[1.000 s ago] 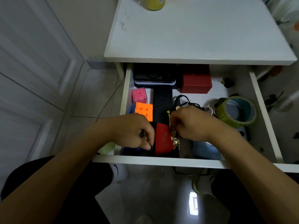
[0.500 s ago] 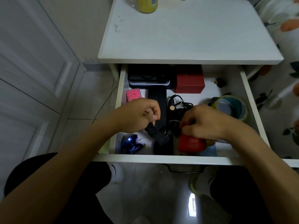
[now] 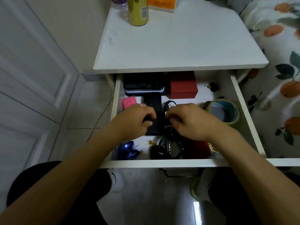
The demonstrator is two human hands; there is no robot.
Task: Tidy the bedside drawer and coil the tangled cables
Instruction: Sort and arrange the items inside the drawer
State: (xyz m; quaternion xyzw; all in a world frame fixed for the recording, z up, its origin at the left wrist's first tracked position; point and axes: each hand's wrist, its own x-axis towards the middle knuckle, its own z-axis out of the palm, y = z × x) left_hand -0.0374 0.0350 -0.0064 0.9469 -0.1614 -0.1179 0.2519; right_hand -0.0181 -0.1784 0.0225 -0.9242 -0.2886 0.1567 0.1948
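- No writing we can read: the yellow bottle [image 3: 138, 11] at the nightstand's [image 3: 178, 46] back edge carries a small label, too blurred to make out, and the orange box [image 3: 162, 4] beside it is the same.
- The drawer [image 3: 162, 163] stands pulled out towards us, and both hands are in its middle.
- Our left hand [image 3: 136, 120] has its fingers curled over a long black flat thing [image 3: 153, 103]; that thing's long axis runs front to back. We cannot tell whether the fingers grip it or only rest on it.
- Our right hand [image 3: 186, 120] is curled over the black cables [image 3: 169, 105], fingertips bunched at a pale plug end; it seems to pinch the cable, though the hand hides the contact.
- The cables lie tangled in the drawer's middle, a loop arching towards the back and more loops [image 3: 168, 143] trailing to the front edge.
- In the drawer's back left corner: stacked dark devices [image 3: 143, 85]. Just right of them, a red box [image 3: 183, 86].
- By the left wall, a pink card [image 3: 129, 102]; at the front left corner, a shiny blue thing [image 3: 128, 151].
- Near the right wall, a roll of tape [image 3: 224, 111] lies with its hole facing up.
- At the front edge, under our right wrist, a red pouch [image 3: 197, 150] with a gold trinket [image 3: 211, 147] touching it.
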